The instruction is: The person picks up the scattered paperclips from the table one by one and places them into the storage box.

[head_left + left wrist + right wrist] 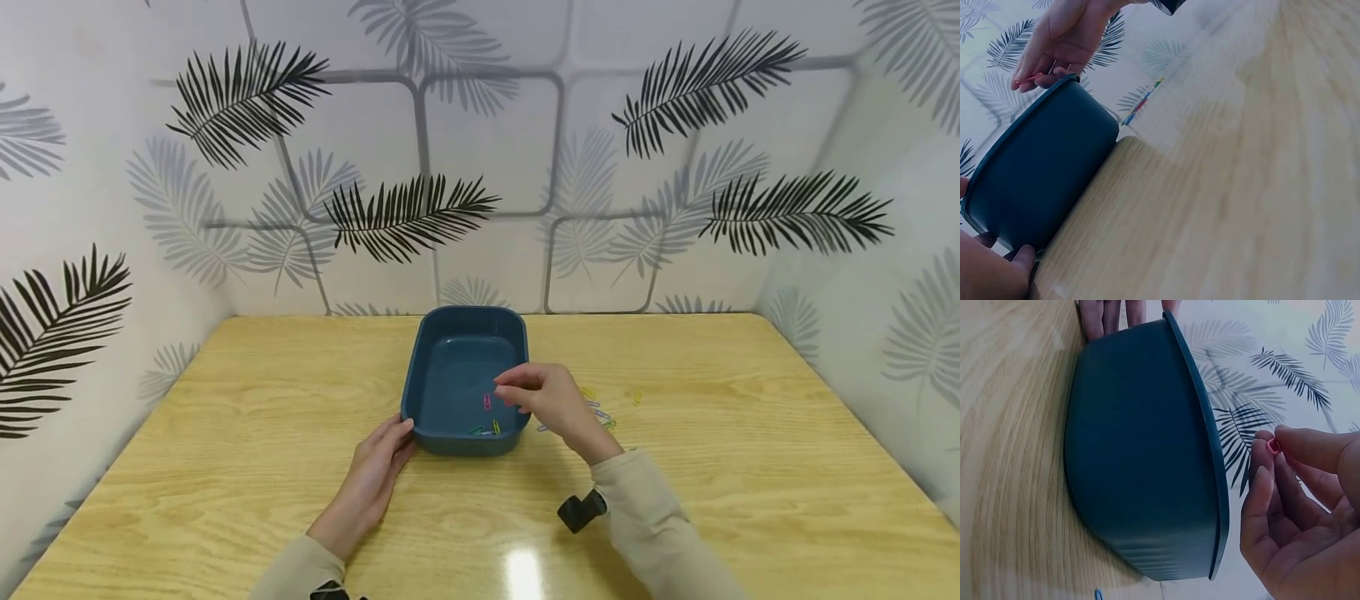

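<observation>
A dark blue plastic bin stands on the table, with several small paper clips at its near end. My left hand holds its near left corner, thumb at the rim and fingers against the outer wall. Over the bin's right side, my right hand pinches a red paper clip between thumb and fingertips. That same red clip shows above the rim in the left wrist view. Below those fingertips, a pink paper clip appears inside the bin in the head view.
Right of the bin, partly behind my right hand, a loose group of coloured paper clips lies on the wooden table. A yellow clip lies slightly apart. Leaf-patterned walls border the table's back and sides.
</observation>
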A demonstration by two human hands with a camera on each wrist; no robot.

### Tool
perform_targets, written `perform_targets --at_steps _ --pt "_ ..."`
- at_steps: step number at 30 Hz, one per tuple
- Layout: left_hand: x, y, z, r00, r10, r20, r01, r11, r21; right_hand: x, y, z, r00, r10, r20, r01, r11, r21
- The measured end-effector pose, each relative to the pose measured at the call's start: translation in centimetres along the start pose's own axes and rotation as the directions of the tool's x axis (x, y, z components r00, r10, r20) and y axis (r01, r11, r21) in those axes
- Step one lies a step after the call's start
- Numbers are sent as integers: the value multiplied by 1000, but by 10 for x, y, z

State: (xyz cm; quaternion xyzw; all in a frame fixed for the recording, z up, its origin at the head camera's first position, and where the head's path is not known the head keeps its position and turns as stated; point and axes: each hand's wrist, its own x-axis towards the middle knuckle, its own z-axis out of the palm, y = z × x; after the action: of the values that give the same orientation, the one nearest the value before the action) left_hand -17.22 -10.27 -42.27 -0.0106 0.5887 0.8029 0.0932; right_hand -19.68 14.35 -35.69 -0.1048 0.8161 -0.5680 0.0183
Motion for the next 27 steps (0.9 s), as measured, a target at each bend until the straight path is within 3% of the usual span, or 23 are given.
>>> perform_targets --at_steps 27 --pt "1 0 0 1000 2 -12 -2 1000 -16 -3 -2 4 999 -12 47 11 1000 24"
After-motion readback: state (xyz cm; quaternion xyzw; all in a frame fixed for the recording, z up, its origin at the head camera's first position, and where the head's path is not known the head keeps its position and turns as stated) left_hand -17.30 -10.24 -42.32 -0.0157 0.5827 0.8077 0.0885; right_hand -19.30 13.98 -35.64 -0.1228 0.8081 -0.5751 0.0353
